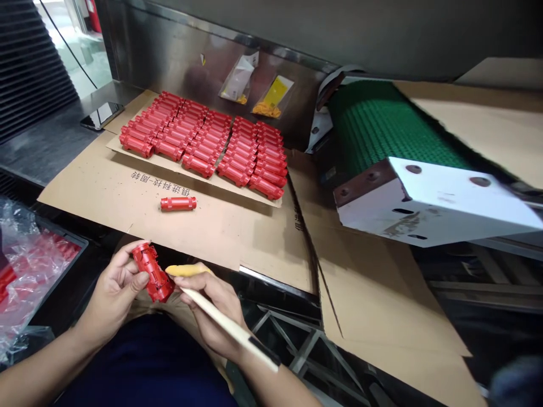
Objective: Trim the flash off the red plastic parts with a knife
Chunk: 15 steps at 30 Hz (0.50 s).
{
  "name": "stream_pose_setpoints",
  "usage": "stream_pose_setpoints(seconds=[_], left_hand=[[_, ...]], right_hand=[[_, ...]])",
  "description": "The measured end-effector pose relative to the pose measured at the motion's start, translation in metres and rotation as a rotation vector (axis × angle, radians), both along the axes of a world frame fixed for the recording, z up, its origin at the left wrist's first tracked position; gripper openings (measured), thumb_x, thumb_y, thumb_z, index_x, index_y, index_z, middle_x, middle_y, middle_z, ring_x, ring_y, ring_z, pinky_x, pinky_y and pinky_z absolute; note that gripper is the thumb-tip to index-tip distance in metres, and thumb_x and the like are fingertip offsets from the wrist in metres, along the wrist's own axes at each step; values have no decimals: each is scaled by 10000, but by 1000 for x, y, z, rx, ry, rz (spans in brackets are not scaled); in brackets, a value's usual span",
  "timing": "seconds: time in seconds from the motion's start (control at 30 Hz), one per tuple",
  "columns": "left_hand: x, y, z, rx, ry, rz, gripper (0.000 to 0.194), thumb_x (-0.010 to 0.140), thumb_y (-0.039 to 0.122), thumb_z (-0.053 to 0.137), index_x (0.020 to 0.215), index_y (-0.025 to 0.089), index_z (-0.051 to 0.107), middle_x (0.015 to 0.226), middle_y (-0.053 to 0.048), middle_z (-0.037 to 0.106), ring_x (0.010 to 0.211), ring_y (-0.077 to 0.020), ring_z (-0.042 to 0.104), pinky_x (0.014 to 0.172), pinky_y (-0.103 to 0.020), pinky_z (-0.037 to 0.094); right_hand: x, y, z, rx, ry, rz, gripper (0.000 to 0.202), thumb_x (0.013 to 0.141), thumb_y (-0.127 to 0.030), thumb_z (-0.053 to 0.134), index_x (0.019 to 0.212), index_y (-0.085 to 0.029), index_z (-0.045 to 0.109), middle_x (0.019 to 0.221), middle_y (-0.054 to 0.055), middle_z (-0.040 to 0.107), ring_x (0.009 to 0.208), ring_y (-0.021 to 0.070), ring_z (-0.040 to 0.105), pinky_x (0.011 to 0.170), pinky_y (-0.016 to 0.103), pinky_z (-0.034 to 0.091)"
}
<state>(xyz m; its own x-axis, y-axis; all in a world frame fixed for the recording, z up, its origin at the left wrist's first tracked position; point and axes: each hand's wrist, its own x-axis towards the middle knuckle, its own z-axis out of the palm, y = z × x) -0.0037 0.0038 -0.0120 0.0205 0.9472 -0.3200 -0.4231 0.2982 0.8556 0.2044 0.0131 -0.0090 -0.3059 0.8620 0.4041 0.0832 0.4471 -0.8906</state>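
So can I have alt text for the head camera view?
The left hand holds a red tube; the right hand, one finger in yellow, holds a pale stick close to it. Behind, rows of red tubes lie on cardboard, one more lies nearer, and a green belt is at the picture's right.

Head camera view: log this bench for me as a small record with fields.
left hand: the left hand grips a slotted red cylinder
right hand: the right hand holds a pale-handled tool, a finger covered in yellow
tool contact: cannot tell, tip hidden
grouped stock: red parts in several rows on a cardboard sheet
single item: lone red part, nearer the person
back left: dark phone
right side: green belt
lower left: clear plastic around red pieces
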Motion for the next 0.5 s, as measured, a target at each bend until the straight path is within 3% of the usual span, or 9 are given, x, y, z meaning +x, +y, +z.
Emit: stream_pose_setpoints(seconds=[0.07,0.13,0.33,0.4,0.5], left_hand=[[-2,-2,-5,31,23,-42,616,893,350,865,1438,250,595,1020,-77,811,855,-217,786,821,-314,647],[-3,-5,-10,81,79,-62,615,919,333,837,1476,263,586,1090,-92,814,942,-238,799,888,-332,645],[-2,-12,-17,205,250,-74,599,947,277,799,1506,245,585,1196,-118,807,1049,-249,799,922,-324,653],[-3,-12,-18,215,256,-59,586,964,274,779,1512,248,571,1193,-114,804,1051,-245,799,921,-331,659],[-5,-10,-16,218,241,-31,565,978,262,765,1505,259,560,1172,-98,803,1049,-231,796,916,-325,657]], right_hand=[[-2,1,-1,-262,143,-4,88,1037,-246,703,1104,-206,745,1007,80,813,873,191,799,785,312,673],[-6,4,-1,-459,319,5,153,1016,-340,757,1070,-198,754,958,65,816,822,172,796,778,299,674],[-12,16,1,-855,745,95,257,915,-416,879,1017,-201,782,903,23,796,796,111,766,843,229,648],[-8,16,0,-850,758,81,248,940,-455,846,1023,-228,789,942,34,811,858,130,785,854,240,657],[-1,10,-3,-445,464,-68,147,1005,-377,773,1073,-251,805,1012,75,830,946,198,806,851,320,686]])
